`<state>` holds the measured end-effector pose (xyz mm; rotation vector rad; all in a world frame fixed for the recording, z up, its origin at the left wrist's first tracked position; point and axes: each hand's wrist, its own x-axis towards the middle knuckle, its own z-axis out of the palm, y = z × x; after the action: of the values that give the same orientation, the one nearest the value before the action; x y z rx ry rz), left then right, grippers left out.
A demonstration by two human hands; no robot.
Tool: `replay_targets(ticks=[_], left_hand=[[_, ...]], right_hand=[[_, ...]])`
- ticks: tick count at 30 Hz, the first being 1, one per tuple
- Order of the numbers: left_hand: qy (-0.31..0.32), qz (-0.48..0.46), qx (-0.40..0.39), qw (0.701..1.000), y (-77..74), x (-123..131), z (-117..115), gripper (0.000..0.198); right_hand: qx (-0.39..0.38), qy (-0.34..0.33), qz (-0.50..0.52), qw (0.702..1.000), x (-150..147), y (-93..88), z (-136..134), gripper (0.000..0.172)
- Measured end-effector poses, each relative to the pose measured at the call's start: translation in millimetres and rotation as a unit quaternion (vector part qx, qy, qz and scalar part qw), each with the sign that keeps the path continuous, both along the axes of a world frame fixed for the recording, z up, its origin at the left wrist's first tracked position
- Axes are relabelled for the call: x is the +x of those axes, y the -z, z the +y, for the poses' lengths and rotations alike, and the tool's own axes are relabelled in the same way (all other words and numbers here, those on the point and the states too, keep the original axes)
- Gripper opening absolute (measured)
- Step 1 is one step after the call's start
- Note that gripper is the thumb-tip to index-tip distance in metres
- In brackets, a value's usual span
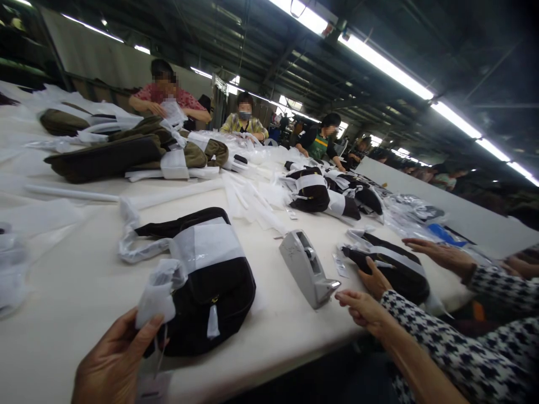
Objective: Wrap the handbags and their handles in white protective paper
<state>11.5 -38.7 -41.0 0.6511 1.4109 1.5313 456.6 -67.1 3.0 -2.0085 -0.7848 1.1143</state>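
Note:
A black bag point(210, 297) with a white paper band lies on the white table point(76, 292) in front of me. My left hand point(113, 365) is closed, pinching the crumpled white wrapping point(158, 297) at the bag's near left corner. A small tag hangs below that hand. My right hand point(362, 308) hovers at the table's near edge with its fingers stretched out and nothing in it. It is just right of a grey tape dispenser point(305, 266).
Beside me a person in houndstooth sleeves point(446, 348) has both hands on another black bag point(396, 269). More wrapped bags point(324, 196), olive bags point(126, 151), paper strips and plastic sleeves cover the table. Several people work along its far side.

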Motion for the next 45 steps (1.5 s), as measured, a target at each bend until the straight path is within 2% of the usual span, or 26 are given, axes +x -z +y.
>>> replay_targets(ticks=[3, 5, 8, 11, 13, 16, 19, 21, 24, 34, 41, 43, 45], left_hand=[[0.005, -0.025, -0.013, 1.0, -9.3, -1.2, 0.3, 0.046], [0.002, -0.032, -0.02, 0.999, -16.8, -0.1, -1.2, 0.045], [0.015, -0.038, 0.007, 0.999, -25.2, 4.9, -3.8, 0.042], [0.018, -0.026, 0.015, 0.999, -26.2, 8.5, -4.9, 0.039], [0.017, -0.015, 0.014, 1.0, -25.2, 8.9, -6.4, 0.038], [0.027, -0.006, 0.018, 0.999, -24.6, 8.6, -9.7, 0.036], [0.045, -0.011, 0.035, 0.998, -23.9, 8.3, -11.1, 0.034], [0.056, -0.011, 0.051, 0.997, -23.0, 8.0, -10.5, 0.031], [0.063, 0.015, 0.062, 0.996, -22.0, 7.0, -9.6, 0.029], [0.089, 0.089, 0.07, 0.99, -26.3, 3.3, -13.2, 0.029], [0.106, 0.042, 0.106, 0.988, -29.8, 1.7, -17.4, 0.037], [0.099, 0.03, 0.087, 0.991, -29.9, 1.6, -16.4, 0.033], [0.091, 0.005, 0.063, 0.994, -29.6, 0.8, -14.2, 0.032]], right_hand=[[-0.005, -0.004, -0.024, 1.0, -8.0, 12.0, -9.7, 0.031], [-0.004, -0.037, -0.038, 0.999, -21.8, 12.3, -19.4, 0.034], [0.015, -0.135, -0.051, 0.989, -58.4, -0.3, -21.2, 0.037], [0.055, -0.229, -0.039, 0.971, -115.2, -23.6, 2.1, 0.037], [0.088, -0.332, -0.001, 0.939, -161.0, -39.9, 25.3, 0.035], [0.111, -0.483, 0.071, 0.866, -226.2, -56.1, 58.5, 0.032], [0.132, -0.571, 0.118, 0.802, -272.5, -58.7, 82.6, 0.03], [0.137, -0.605, 0.137, 0.772, -291.2, -55.6, 92.6, 0.03], [0.125, -0.62, 0.158, 0.758, -305.8, -48.1, 100.5, 0.03], [0.126, -0.59, 0.093, 0.792, -312.0, -33.3, 104.7, 0.029], [0.149, -0.561, 0.033, 0.813, -313.4, -28.7, 98.3, 0.028], [0.175, -0.56, 0.015, 0.81, -312.1, -29.8, 98.3, 0.026], [0.213, -0.573, 0.002, 0.791, -309.3, -32.4, 99.7, 0.021]])
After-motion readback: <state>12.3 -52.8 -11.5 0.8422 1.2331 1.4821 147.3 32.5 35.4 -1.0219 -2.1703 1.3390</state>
